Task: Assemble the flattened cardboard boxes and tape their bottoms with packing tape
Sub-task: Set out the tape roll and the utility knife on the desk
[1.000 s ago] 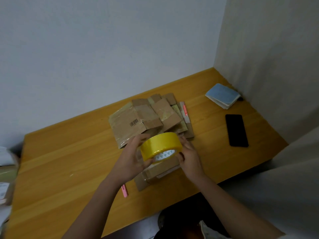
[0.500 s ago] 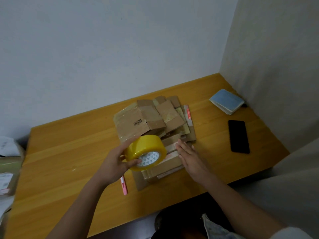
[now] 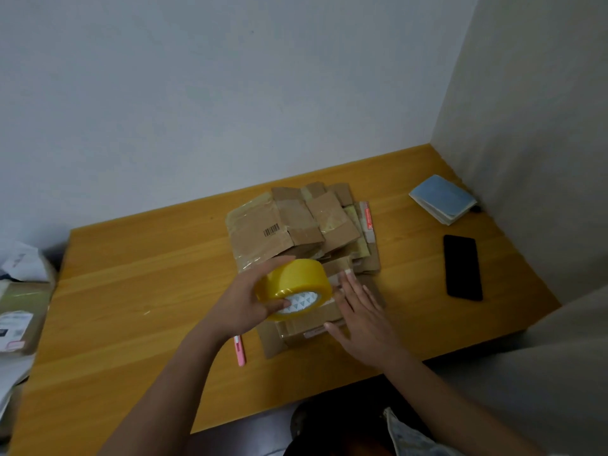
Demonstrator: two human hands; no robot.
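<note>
My left hand (image 3: 242,302) grips a yellow roll of packing tape (image 3: 293,287) above the near end of a pile of flattened cardboard boxes (image 3: 296,225) on the wooden table (image 3: 131,291). Its thumb lies on the roll's white core and its fingers curl over the top. My right hand (image 3: 362,311) lies flat with straight fingers on a small flattened box (image 3: 316,320) at the front of the pile, just right of the roll.
A pink utility knife (image 3: 239,352) lies on the table below my left hand. A black phone (image 3: 462,266) and a blue-covered notebook (image 3: 442,199) sit at the right. Packages and papers (image 3: 16,307) are stacked off the table's left edge. Walls close the back and right.
My right hand let go of the tape roll and came down flat on the front cardboard. The left hand alone now holds the roll, shifted slightly left.
</note>
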